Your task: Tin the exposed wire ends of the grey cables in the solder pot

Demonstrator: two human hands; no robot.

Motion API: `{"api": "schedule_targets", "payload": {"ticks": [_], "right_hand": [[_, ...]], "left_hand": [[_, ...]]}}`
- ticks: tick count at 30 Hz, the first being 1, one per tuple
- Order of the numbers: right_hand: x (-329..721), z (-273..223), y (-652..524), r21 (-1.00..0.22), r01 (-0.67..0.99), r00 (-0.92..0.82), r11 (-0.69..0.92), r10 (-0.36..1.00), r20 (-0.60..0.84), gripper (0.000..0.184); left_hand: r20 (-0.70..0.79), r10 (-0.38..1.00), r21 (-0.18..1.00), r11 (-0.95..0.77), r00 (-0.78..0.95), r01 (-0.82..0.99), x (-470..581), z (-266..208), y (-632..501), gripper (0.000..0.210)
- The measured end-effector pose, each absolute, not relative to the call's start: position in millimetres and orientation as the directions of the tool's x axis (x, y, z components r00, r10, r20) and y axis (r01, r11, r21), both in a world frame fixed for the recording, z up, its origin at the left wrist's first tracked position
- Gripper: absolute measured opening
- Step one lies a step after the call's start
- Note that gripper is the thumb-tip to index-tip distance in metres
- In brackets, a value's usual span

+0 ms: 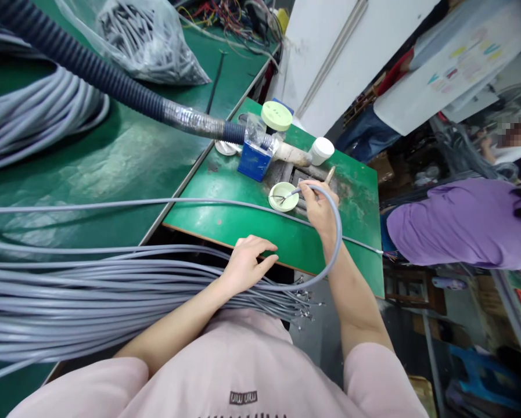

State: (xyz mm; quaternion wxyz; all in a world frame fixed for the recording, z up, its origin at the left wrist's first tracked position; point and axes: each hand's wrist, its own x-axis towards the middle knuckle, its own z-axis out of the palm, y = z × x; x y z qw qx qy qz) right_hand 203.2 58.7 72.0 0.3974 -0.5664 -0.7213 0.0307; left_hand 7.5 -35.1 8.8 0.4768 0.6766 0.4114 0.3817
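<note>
My right hand point(320, 208) grips a grey cable point(339, 223) close to its end. The cable loops back over my wrist, and its stripped wires point(279, 199) point down into a small cream-coloured dish point(292, 201). What the dish contains is hard to make out. My left hand point(250, 262) hovers or rests at the table's near edge, palm down, with thumb and fingers apart and nothing held in them. Under and beside it runs a thick bundle of grey cables point(155, 284), whose bare ends point(301, 302) fan out by my lap. A single cable point(216, 201) crosses the green table.
A ribbed black hose point(125, 87) reaches over the table to a blue box point(255, 161). Around it are a round pale-green lid point(276, 115) and a white cup point(322, 151). Coiled cables point(38, 116) and a plastic bag point(151, 40) lie left. A person in purple point(460, 223) is at right.
</note>
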Motion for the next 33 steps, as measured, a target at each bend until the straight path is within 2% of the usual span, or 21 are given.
{"api": "schedule_targets", "payload": {"ticks": [9,17,22,33], "right_hand": [[204,75,60,-0.475,0.808,-0.042,0.349,0.838,0.544,0.024],[236,103,68,-0.42,0.85,0.041,0.317,0.755,0.654,0.031],[267,92,90,-0.392,0.876,0.055,0.28,0.75,0.659,0.033],[288,65,124,-0.411,0.887,0.082,0.212,0.803,0.591,0.028]], "left_hand": [[0.108,0.917,0.965,-0.189,0.385,0.18,5,11,-33,0.015],[0.086,0.902,0.977,-0.159,0.424,0.141,1,18,-27,0.016],[0.065,0.902,0.976,-0.145,0.426,0.16,1,19,-25,0.015],[0.082,0.903,0.969,-0.171,0.421,0.178,1,17,-24,0.015]]}}
